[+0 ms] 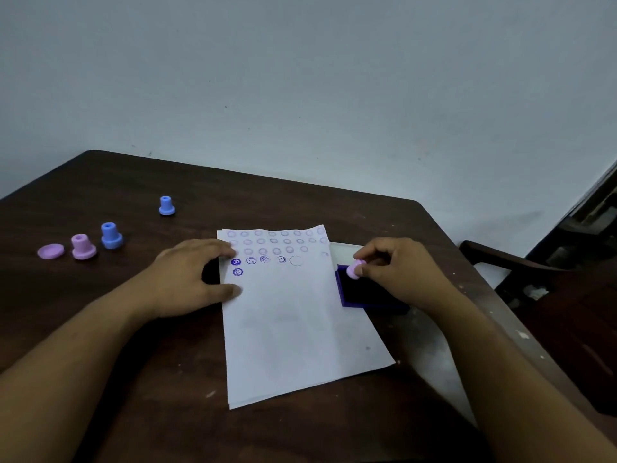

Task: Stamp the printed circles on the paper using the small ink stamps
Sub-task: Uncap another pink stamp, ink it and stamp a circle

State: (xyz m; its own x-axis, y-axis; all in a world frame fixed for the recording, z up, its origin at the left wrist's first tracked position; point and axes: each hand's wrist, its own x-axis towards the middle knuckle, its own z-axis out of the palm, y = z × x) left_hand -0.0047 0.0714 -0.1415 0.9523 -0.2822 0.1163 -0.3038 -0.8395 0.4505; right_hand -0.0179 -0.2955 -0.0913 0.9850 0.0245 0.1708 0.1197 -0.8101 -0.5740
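Dark table (133, 329): L fingers (230, 290) splayed on paper (293, 329); R fingers (359, 270) pinch pink stamp (353, 271).

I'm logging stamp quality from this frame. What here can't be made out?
Head view only:
- Pink stamp face: hidden by the right hand fingers.
- Ink pad: far part covered by that hand.
- Faint upper imprints on the paper: too small and blurred to read.

White paper (293, 329) flat on tabletop, upper rows of circles stamped faint purple, fourth row partly dark-stamped, one circle (295, 260) blank. Pink stamp (354, 271) pinched above purple ink pad (349, 297) beside paper's right edge. Far left, upright: pink stamp (82, 247), two blue stamps (111, 235) (166, 205); pink cap (50, 251) flat.
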